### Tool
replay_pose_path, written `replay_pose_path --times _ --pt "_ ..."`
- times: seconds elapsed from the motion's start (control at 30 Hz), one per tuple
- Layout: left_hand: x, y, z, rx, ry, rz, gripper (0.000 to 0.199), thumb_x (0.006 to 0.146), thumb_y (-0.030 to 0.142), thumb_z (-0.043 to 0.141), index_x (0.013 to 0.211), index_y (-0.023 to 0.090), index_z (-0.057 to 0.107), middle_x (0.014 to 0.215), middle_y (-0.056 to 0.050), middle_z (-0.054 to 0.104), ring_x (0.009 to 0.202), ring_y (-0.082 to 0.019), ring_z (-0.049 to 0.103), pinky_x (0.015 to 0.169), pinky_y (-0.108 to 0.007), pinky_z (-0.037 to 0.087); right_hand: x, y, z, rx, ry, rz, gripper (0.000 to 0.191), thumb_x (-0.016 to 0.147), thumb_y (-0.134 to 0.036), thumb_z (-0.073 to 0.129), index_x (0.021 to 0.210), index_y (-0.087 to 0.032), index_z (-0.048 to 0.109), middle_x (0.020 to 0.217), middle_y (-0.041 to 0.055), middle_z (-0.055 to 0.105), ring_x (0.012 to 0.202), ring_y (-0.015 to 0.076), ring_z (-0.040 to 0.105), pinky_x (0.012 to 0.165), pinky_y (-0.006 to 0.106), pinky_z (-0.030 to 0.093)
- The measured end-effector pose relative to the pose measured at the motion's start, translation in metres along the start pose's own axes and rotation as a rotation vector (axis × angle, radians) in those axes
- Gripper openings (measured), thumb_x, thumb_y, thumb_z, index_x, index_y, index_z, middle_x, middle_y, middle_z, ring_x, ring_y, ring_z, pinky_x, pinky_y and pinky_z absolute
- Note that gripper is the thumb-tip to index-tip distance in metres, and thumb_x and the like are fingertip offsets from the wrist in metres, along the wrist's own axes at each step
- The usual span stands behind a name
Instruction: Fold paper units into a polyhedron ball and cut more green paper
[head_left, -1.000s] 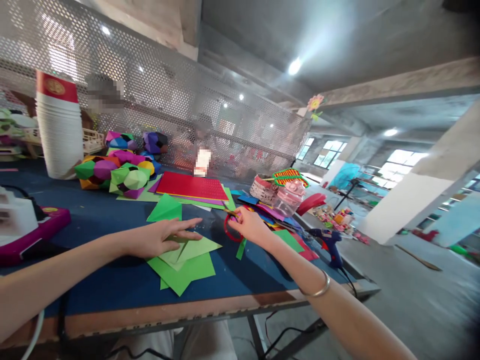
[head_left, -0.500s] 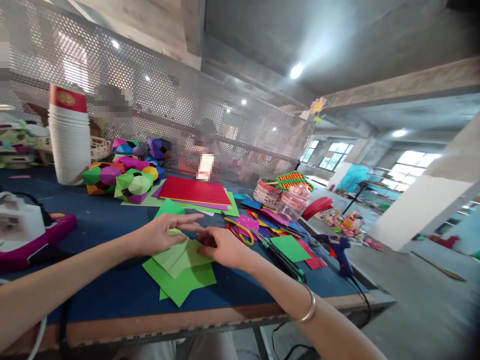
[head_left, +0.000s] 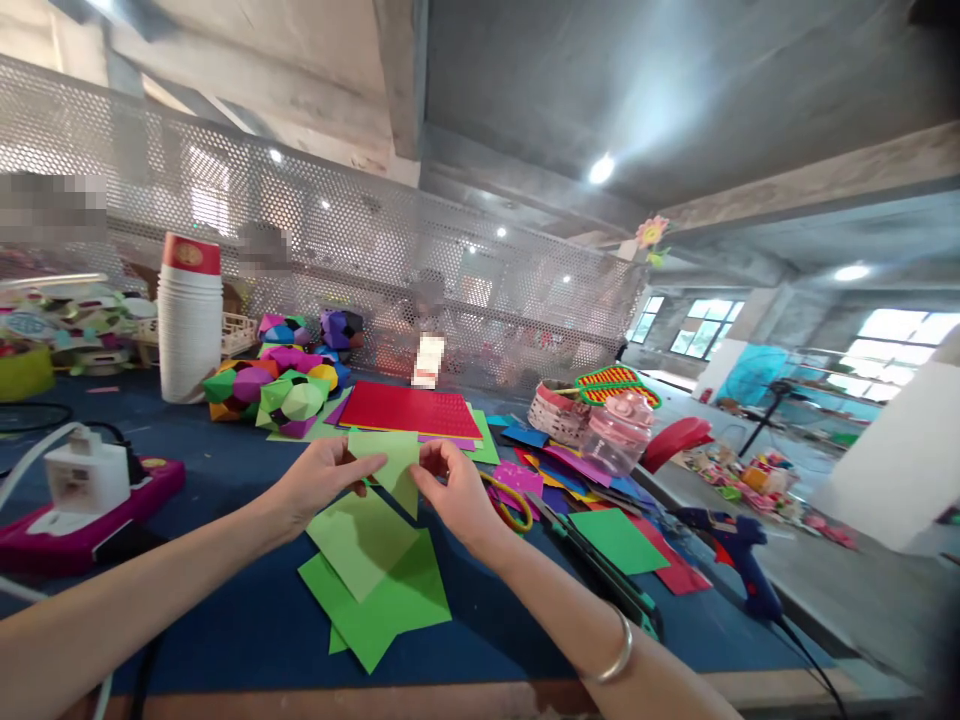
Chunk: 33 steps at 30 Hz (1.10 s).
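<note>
A light green piece of paper (head_left: 394, 460) is held up between my two hands, its lower part coming to a point. My left hand (head_left: 330, 480) pinches its left side, thumb lying across the front. On the right side, my right hand (head_left: 457, 490) grips the edge between thumb and fingers. Below them on the blue table top lies a light green square sheet (head_left: 367, 550), resting on brighter green sheets (head_left: 420, 600) that overlap at angles. Yellow-handled scissors (head_left: 514, 505) lie just right of my right hand, partly hidden by it.
Red sheets (head_left: 412, 410) and folded paper balls (head_left: 292, 400) stand behind. A cup stack (head_left: 190, 330) and a power strip (head_left: 165, 485) are at left. A utility knife (head_left: 615, 580), pink jar (head_left: 619, 435) and glue gun (head_left: 739, 560) lie right.
Both hands have lifted a light green paper off the pile and now hold it upright between them. The view has shifted, so the table appears lower.
</note>
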<state>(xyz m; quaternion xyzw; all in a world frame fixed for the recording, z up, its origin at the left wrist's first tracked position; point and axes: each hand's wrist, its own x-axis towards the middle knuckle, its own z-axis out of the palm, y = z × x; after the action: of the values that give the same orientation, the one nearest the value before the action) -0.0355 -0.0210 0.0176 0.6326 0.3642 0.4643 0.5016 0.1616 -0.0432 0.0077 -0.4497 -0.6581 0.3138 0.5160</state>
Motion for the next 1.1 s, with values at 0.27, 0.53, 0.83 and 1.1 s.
replay_pose_path --times 0.27,0.53,0.83,1.1 --pt "-0.006 -0.001 0.006 -0.053 -0.115 -0.033 0.03 0.063 0.043 0.089 0.074 0.018 0.077 0.068 -0.003 0.073 0.059 -0.014 0.059 0.056 -0.024 0.049 -0.013 0.0 0.0 0.258 -0.136 0.083 0.026 0.08 -0.043 0.071 0.087 -0.021 0.059 0.075 -0.0029 0.057 0.065 0.0142 0.054 0.057 0.025 0.043" --pt "-0.008 0.003 0.006 -0.006 -0.136 -0.039 0.031 0.066 0.044 0.086 0.072 0.018 0.071 0.061 0.0 0.064 0.057 -0.014 0.058 0.057 -0.026 0.049 -0.017 -0.002 0.001 0.341 -0.116 0.02 0.02 0.075 -0.032 0.075 0.084 -0.023 0.06 0.075 -0.0036 0.063 0.071 0.0158 0.06 0.069 0.027 0.049" --pt "-0.005 0.005 0.001 -0.127 -0.044 -0.023 0.028 0.067 0.038 0.085 0.076 0.017 0.068 0.06 0.001 0.066 0.058 -0.013 0.061 0.059 -0.024 0.05 -0.019 -0.003 0.003 0.394 -0.06 0.099 0.028 0.075 -0.036 0.073 0.097 -0.023 0.061 0.074 -0.0038 0.065 0.067 0.0163 0.059 0.065 0.028 0.048" --pt "-0.009 -0.001 0.004 -0.104 -0.171 0.06 0.024 0.078 0.037 0.082 0.086 0.018 0.069 0.073 0.0 0.07 0.067 -0.014 0.062 0.065 -0.025 0.05 -0.021 -0.005 0.003 0.465 -0.011 0.132 0.03 0.07 -0.031 0.075 0.095 -0.023 0.06 0.073 -0.0053 0.064 0.061 0.013 0.056 0.06 0.025 0.044"
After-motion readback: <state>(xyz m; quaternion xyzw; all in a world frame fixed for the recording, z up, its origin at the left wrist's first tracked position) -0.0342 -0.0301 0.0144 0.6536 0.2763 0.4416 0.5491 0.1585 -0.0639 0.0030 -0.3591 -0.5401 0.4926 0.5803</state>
